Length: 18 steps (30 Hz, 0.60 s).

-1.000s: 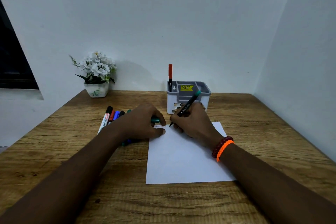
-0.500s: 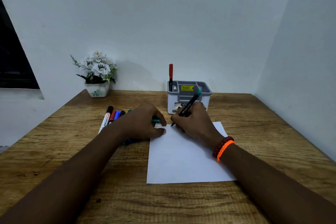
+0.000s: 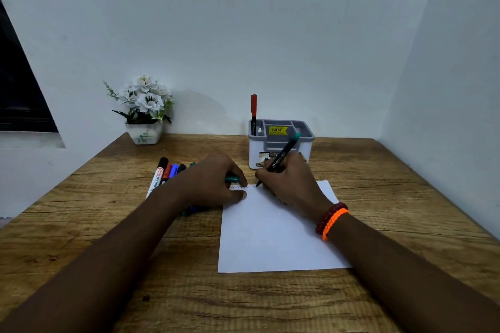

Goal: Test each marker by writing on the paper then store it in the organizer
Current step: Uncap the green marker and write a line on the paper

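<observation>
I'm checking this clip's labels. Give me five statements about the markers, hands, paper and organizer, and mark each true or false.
1. The right hand holds a green-ended marker with its tip on the paper. True.
2. The organizer holds no markers. False: a red-capped marker stands upright in its back left compartment.
3. The left hand holds a green cap. True.
4. The untested markers lie to the right of the paper. False: they lie to its left, partly hidden by the left hand.
5. The flower pot stands on the paper. False: it stands at the table's far left, by the wall.
</observation>
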Available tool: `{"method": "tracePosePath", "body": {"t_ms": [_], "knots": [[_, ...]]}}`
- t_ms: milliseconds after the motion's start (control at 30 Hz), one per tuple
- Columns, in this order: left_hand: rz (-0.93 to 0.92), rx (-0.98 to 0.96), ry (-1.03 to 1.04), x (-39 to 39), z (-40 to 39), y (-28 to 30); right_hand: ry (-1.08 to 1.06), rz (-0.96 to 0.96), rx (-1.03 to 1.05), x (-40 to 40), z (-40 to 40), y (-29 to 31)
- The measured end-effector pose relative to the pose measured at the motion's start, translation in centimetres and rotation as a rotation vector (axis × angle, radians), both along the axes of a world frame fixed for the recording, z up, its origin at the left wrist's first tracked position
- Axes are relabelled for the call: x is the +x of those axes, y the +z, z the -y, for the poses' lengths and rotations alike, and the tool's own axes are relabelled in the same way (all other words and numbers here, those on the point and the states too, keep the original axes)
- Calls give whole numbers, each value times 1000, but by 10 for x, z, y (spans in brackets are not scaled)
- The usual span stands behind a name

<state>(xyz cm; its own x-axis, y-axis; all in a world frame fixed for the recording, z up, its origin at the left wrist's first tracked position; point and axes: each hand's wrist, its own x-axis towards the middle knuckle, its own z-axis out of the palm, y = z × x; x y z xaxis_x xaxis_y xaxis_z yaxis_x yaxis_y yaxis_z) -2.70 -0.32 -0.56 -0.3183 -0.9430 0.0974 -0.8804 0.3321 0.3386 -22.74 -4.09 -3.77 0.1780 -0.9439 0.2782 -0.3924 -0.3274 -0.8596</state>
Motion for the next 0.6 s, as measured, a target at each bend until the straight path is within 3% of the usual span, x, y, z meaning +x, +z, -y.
{"method": "tracePosePath", "body": {"t_ms": [600], "knots": [[10,-3,4,-1,-4,3,-22,73,43,-4,-4,5]]}}
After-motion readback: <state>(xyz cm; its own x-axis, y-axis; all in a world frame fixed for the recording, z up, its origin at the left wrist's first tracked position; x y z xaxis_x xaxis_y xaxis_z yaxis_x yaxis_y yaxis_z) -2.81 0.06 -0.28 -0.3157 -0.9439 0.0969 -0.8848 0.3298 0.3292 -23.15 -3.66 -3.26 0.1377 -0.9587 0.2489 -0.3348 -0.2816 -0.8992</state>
